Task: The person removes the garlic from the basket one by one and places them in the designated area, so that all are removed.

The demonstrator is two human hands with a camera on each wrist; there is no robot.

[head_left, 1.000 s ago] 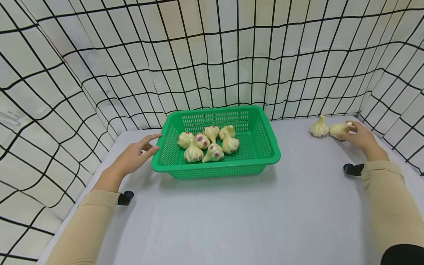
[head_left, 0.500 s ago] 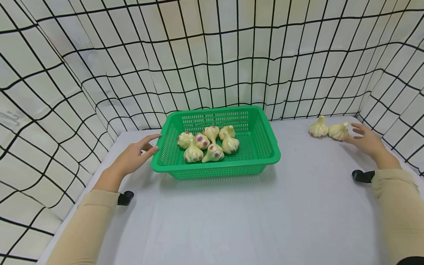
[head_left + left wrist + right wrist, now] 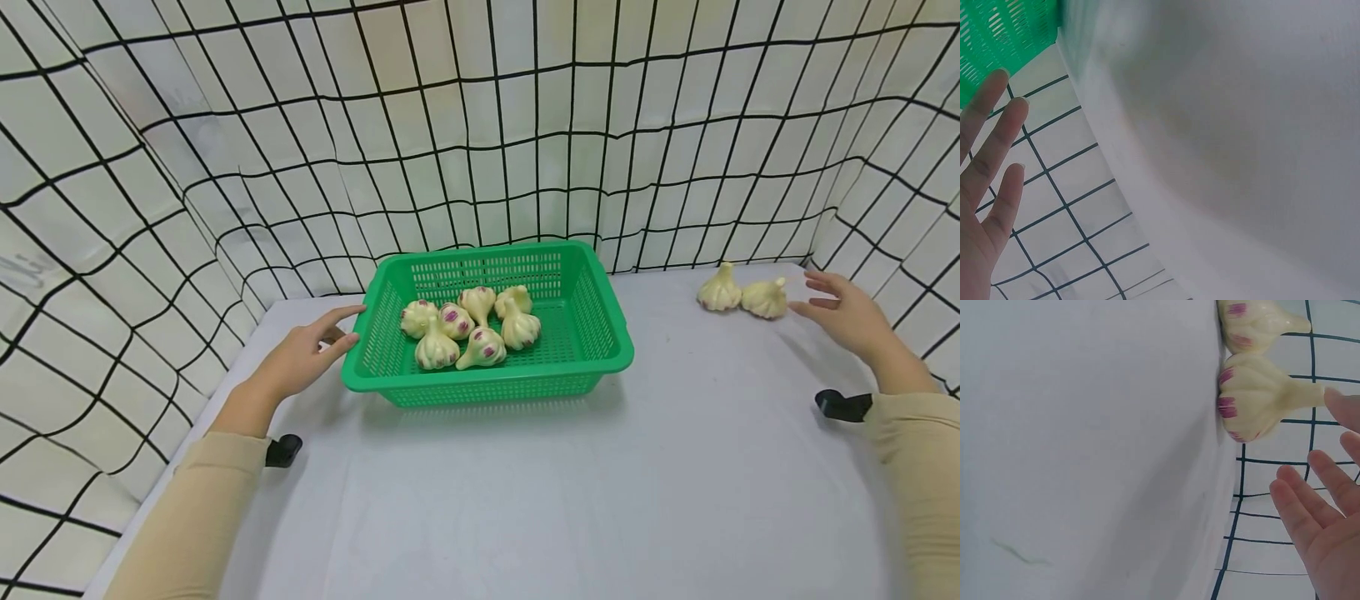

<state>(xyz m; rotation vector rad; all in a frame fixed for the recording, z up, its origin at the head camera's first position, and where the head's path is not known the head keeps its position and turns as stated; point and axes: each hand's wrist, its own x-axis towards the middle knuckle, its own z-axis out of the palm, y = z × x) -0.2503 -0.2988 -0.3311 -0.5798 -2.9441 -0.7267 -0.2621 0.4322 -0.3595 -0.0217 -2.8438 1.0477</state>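
A green plastic basket stands on the white table with several garlic bulbs in its left and middle part. My left hand is at the basket's left rim, fingers extended and fingertips touching or very near it. At the far right, two garlic bulbs stand side by side: the left one upright, the right one leaning slightly. Just right of that pair is my right hand, fingers spread and holding nothing. In the right wrist view its fingers are apart from the nearer bulb.
Black netting over white sheeting walls the table's back and both sides. White tabletop extends in front of the basket and between it and the two bulbs. Black wrist devices show at both sleeves.
My right hand has let go of the right-hand garlic bulb and drawn back to the right. That bulb now stands beside the other. My left hand and the basket stay put.
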